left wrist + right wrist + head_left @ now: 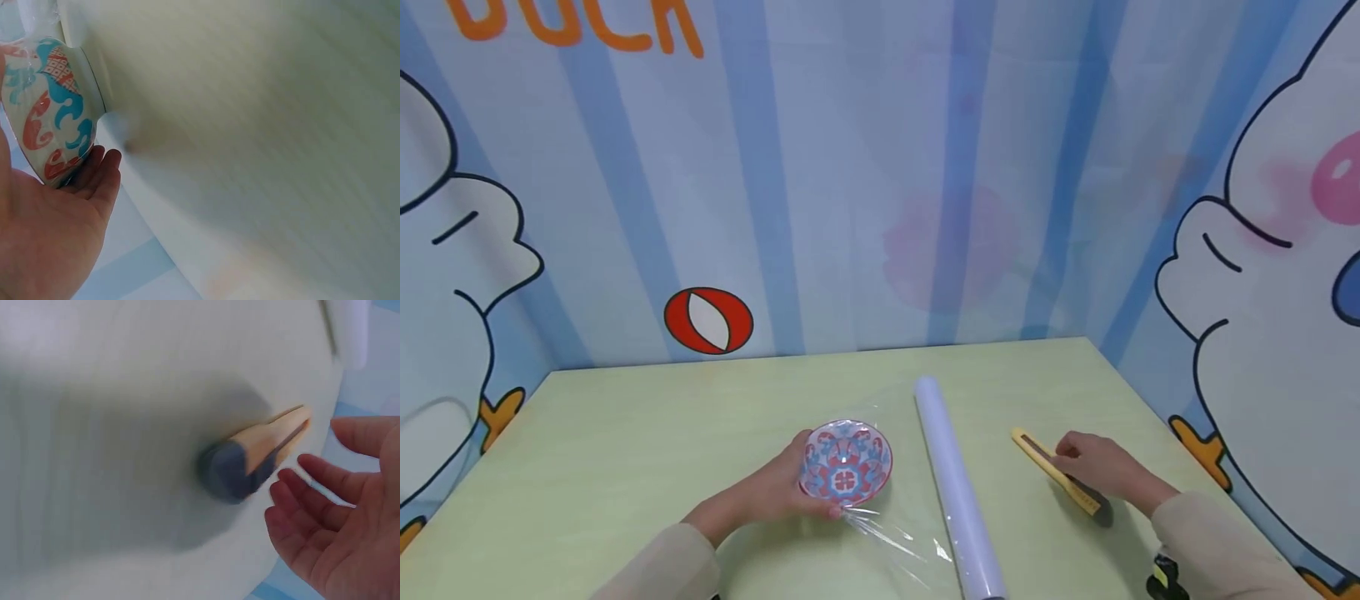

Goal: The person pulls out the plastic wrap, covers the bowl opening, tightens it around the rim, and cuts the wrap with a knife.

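My left hand (786,483) grips a small patterned bowl (846,462) by its side, thumb at the near rim. The bowl is tilted so that its red, blue and white inside faces me. In the left wrist view its outer wall (53,112) shows, with the fingers under its edge. Clear plastic film (902,533) stretches from the bowl toward a long roll of film (958,492). Beside a slim yellow tool (1056,471) with a lengthwise slot and a dark end is my right hand (1101,462). In the right wrist view its fingers are loosely bent, with a gap to the tool.
Everything lies on a pale yellow-green table (647,433). A striped blue cloth wall (850,208) with cartoon figures stands along the back and both sides. The roll lies lengthwise between the bowl and the yellow tool.
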The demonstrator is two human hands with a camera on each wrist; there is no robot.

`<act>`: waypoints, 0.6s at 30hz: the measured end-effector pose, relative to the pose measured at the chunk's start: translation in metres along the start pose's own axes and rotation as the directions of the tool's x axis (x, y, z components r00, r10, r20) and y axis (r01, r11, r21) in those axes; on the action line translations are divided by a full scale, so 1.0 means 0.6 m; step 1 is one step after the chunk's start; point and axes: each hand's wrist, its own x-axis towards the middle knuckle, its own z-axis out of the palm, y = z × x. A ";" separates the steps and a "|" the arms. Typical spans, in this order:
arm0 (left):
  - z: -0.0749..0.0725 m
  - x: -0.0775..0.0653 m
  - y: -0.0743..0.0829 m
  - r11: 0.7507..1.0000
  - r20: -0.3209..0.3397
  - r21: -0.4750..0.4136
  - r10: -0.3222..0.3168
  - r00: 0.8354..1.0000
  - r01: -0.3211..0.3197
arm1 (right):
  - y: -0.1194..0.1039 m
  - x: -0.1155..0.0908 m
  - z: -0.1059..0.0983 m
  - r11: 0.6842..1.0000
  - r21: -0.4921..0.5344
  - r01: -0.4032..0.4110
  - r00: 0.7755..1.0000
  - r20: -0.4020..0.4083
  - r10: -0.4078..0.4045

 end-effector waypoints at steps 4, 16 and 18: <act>0.001 0.000 0.003 1.000 0.001 -0.004 -0.021 1.000 0.021 | 0.027 0.001 0.004 0.996 -0.087 -0.033 0.999 0.032 0.036; 0.002 -0.004 0.008 0.998 -0.004 -0.044 -0.039 0.999 0.039 | 0.034 0.002 0.028 0.993 0.013 -0.115 0.991 0.074 0.113; 0.004 -0.003 0.008 0.998 -0.006 -0.049 -0.032 0.999 0.032 | 0.034 0.001 0.028 0.991 0.030 -0.129 0.988 0.084 0.126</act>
